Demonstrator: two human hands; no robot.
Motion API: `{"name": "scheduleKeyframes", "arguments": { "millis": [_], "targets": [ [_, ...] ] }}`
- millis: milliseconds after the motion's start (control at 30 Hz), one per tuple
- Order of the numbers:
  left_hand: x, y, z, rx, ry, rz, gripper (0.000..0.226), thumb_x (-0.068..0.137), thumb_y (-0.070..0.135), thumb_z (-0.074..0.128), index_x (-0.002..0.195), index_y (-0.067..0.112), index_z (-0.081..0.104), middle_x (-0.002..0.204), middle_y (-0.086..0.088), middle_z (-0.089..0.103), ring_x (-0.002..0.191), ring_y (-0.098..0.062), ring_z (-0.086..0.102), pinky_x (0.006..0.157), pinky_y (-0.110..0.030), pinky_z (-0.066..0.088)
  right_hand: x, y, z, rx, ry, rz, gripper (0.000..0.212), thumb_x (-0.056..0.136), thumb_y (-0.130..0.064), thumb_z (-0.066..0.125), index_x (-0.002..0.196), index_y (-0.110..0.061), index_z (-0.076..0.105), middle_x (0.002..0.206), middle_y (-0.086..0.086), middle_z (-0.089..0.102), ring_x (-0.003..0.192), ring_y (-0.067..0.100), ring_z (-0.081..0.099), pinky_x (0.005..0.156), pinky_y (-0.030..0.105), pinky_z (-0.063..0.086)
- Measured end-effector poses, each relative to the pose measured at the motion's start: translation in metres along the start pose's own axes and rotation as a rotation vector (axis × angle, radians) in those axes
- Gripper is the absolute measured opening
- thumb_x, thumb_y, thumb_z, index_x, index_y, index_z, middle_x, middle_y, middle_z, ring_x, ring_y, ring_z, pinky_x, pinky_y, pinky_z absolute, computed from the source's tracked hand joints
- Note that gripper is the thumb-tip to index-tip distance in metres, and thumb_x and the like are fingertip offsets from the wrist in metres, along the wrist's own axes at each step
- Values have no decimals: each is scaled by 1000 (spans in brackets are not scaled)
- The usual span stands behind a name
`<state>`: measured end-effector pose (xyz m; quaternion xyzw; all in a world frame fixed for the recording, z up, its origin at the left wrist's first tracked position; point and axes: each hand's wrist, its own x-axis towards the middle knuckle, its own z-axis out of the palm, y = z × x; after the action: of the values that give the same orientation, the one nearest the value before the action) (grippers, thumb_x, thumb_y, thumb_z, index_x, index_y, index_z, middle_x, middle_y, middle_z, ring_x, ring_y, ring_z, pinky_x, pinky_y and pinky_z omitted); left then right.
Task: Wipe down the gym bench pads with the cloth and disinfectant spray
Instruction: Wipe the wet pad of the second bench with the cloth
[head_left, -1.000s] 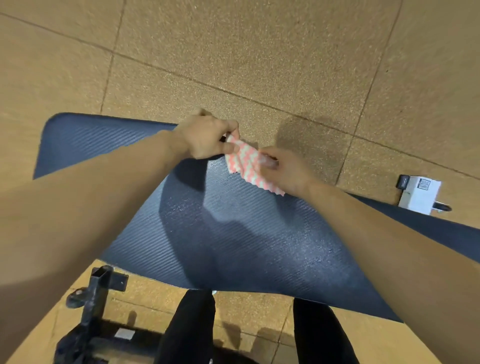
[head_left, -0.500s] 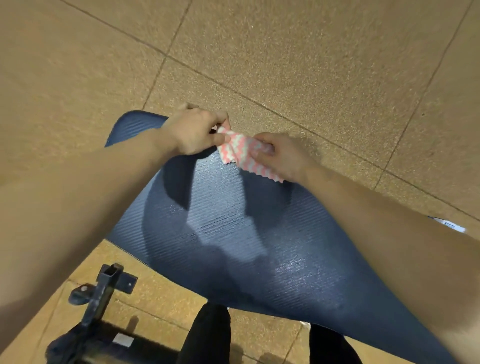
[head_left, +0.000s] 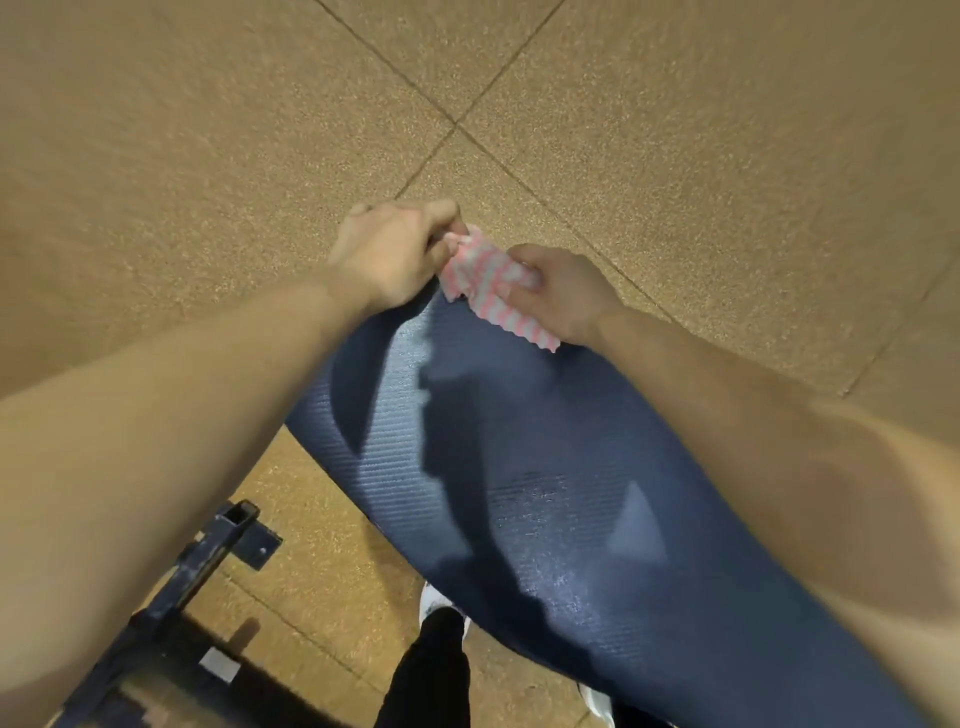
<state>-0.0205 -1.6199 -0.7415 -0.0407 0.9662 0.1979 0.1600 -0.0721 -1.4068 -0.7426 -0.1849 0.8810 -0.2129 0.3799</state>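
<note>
Over the speckled tan floor (head_left: 208, 156), the cloth (head_left: 485, 283) hangs at the far end of the blue bench pad (head_left: 519, 467), pinched by the left hand (head_left: 389, 254) and right hand (head_left: 561, 293); a loose pinch could drop it.

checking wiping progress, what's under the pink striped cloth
The far end of the blue bench pad lies under the cloth, which the left hand and right hand both grip. The pad's edge right beneath cloth and hands is covered.
</note>
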Motion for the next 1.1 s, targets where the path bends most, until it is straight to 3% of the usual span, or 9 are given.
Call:
{"name": "scheduleKeyframes", "arguments": {
  "millis": [100,267,400,533,633,733,833,1033,1100],
  "targets": [
    [-10,-20,0,-119,36,-141,19,105,42,49,119,36,60,117,5,67,111,-25,62,83,-36,41,14,-25,3,-39,8,-43,24,95,-46,57,116,-34,63,99,-8,69,90,20,65,83,41,54],
    [-35,-53,15,-505,36,-263,16,103,46,55,103,32,63,102,11,68,100,-22,65,87,-39,50,34,-56,4,-82,-41,-91,20,98,-38,55,114,-28,61,87,-5,70,75,16,68,77,39,58],
    [-63,-67,19,-629,29,-314,16,97,51,59,99,37,66,99,13,67,97,-17,64,91,-41,52,44,-78,8,-213,-94,-185,49,102,-32,57,150,-23,46,134,4,63,112,19,58,93,25,40],
    [-97,-77,24,-733,35,-395,16,93,50,62,92,36,67,94,15,68,98,-21,66,97,-51,52,49,-101,21,-403,-114,-327,34,99,-37,58,132,-28,61,123,0,64,105,17,58,99,34,45],
    [-130,-83,31,-733,94,-445,14,97,35,65,97,21,69,98,4,72,98,-24,66,96,-48,51,48,-117,36,-571,-115,-425,26,96,-43,59,117,-30,67,109,-1,66,114,24,57,110,45,32],
    [-168,-87,41,-752,153,-541,15,93,46,61,89,32,65,95,8,72,96,-21,66,92,-48,52,40,-137,56,-683,-175,-486,31,97,-43,59,123,-29,66,112,5,66,121,27,54,121,46,14],
    [-199,-81,53,-802,237,-645,15,95,47,61,90,34,65,93,16,70,97,-17,65,92,-44,50,25,-150,75,-743,-200,-555,38,97,-46,57,131,-31,62,118,5,65,121,28,55,115,42,22],
    [-240,-67,82,-919,296,-746,12,96,39,62,85,35,63,109,9,71,103,-23,65,91,-43,51,-1,-158,104,-731,-209,-657,50,96,-45,58,145,-32,51,140,1,56,133,28,45,114,41,22],
    [-251,-61,92,-946,287,-741,12,98,31,64,87,28,66,97,16,67,97,-18,62,82,-34,44,-9,-157,115,-729,-199,-716,53,94,-42,61,145,-30,51,142,1,55,135,26,44,116,42,22]
  ]
}}
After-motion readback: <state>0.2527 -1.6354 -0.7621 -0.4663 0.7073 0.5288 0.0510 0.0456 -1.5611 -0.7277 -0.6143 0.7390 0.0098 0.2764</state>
